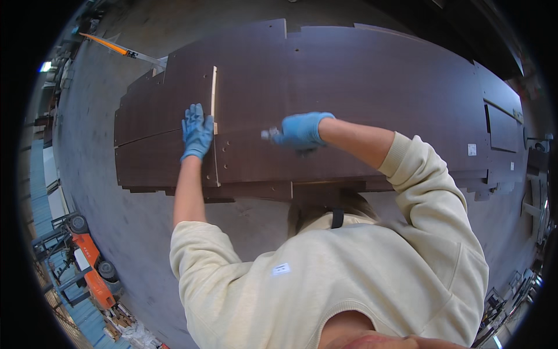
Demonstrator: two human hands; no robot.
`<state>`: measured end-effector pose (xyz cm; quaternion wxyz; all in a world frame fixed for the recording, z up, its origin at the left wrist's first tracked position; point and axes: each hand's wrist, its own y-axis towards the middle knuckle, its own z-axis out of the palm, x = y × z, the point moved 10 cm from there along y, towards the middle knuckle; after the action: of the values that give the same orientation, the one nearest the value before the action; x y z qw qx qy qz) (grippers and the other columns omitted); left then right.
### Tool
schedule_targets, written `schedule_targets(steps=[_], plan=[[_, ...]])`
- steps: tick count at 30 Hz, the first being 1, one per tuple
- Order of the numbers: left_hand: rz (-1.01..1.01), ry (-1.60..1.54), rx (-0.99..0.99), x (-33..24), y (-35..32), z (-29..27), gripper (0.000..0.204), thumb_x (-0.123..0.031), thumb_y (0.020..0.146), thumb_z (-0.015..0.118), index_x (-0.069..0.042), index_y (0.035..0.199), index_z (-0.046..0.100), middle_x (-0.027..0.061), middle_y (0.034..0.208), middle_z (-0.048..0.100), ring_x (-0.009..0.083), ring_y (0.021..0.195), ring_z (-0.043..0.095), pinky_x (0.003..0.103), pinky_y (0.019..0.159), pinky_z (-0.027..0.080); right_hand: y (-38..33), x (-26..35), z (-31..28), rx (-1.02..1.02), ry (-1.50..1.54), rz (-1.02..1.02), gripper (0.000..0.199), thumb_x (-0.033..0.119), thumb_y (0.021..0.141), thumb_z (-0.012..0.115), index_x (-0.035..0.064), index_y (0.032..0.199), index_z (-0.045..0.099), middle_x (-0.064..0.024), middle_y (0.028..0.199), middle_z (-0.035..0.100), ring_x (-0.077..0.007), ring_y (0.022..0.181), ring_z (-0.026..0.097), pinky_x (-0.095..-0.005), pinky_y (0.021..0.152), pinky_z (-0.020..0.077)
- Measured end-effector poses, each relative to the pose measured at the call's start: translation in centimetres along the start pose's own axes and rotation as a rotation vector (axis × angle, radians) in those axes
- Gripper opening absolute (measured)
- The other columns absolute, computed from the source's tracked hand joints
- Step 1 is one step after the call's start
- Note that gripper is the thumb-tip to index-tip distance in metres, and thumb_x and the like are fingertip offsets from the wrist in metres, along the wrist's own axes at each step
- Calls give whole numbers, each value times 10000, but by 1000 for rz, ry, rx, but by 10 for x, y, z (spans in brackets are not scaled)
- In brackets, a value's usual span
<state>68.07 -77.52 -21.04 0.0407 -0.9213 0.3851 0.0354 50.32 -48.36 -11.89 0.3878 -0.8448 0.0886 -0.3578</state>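
The biggest thing under me is the stack of dark brown laminated panels (360, 87), lying flat and spreading across nearly the whole view, their stepped edges showing along the near side where the boards sit offset from one another. They rest low, over a grey concrete floor (93, 116), which I judge keeps them steady enough to work on from above.

On the left part of the stack lies a smaller dark panel (165, 110), its pale raw edge (214, 87) running away from me, with a few drilled holes near that edge. My cream sweatshirt (325, 279) fills the lower middle of the view, sleeves pushed up so the forearms are bare.

My left hand (196, 132), in a blue glove, lies open and flat with fingers spread on the smaller panel just beside the pale edge; I judge it presses down to hold the board from shifting. My right hand (302, 131), also gloved in blue, is closed around a small silvery object (271, 134) whose end pokes out toward the left, held low over the large panel's surface; what kind of thing it is I cannot tell.

Off at the lower left stands an orange pallet truck (87, 262), and at the upper left an orange-handled tool (116, 49) lies on the floor
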Motion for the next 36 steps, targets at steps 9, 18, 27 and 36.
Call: schedule_targets(steps=[9, 18, 27, 36], plan=[[160, 61, 3, -8, -16, 11, 1374, -917, 793, 602, -78, 1731, 48, 222, 1796, 44, 409, 1664, -11, 584, 1324, -4, 48, -54, -75, -353, 279, 308, 482, 446, 1098, 497, 50, 997, 752, -114, 880, 742, -228, 749, 710, -419, 717, 568], [130, 114, 215, -19, -14, 1, 1585, -965, 682, 673, -35, 1708, -98, 277, 1778, -84, 461, 1643, -122, 626, 1302, -51, -128, -186, -137, -805, 112, 867, 312, 129, 943, 747, 85, 1250, 773, -115, 1071, 810, -287, 924, 774, -415, 847, 633], [150, 79, 218, -19, -15, 6, 1604, -982, 671, 663, -13, 1702, -94, 308, 1765, -87, 475, 1637, -130, 634, 1297, -71, -71, -150, -91, -537, -404, 840, 450, 351, 1119, 462, 46, 1152, 791, -146, 1006, 787, -282, 787, 770, -431, 759, 636], [132, 88, 257, -21, -15, 8, 1572, -956, 695, 674, -31, 1708, -94, 279, 1777, -88, 453, 1644, -131, 621, 1301, -66, -67, -116, -34, -469, -46, 752, 539, 457, 1117, 433, 31, 986, 737, -128, 804, 739, -214, 659, 701, -379, 640, 588]])
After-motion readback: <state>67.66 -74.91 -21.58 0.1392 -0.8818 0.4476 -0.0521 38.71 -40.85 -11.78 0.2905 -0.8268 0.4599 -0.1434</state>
